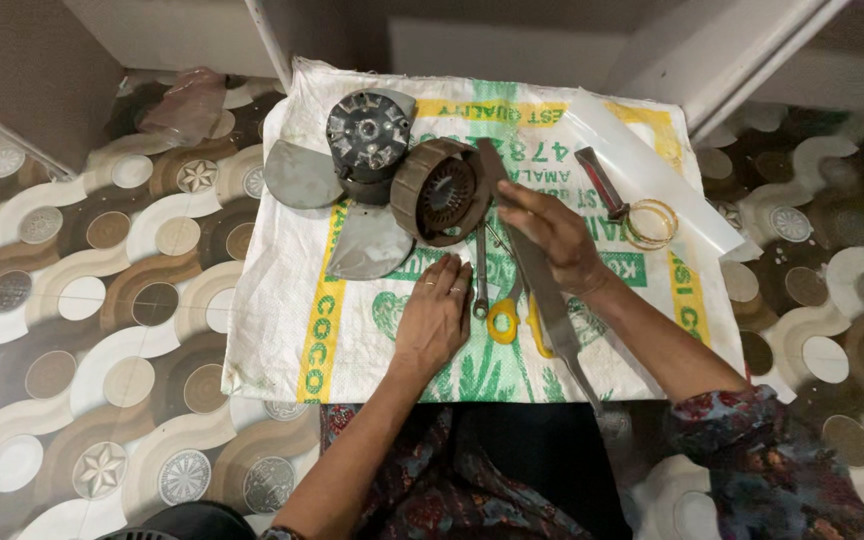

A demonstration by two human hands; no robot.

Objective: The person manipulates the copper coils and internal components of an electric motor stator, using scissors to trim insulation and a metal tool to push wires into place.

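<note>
Here, the left hand lies flat and spread on the woven sack near the scissors, while the right hand grips a long grey blade beside the rusty motor housing, which could likely be knocked leftward if that blade swings.

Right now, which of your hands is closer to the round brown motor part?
The right. My right hand holds a long grey blade right beside the round brown motor part; my left hand lies flat on the sack below it.

Right hand grips long grey blade; left hand flat on woven sack.
</note>
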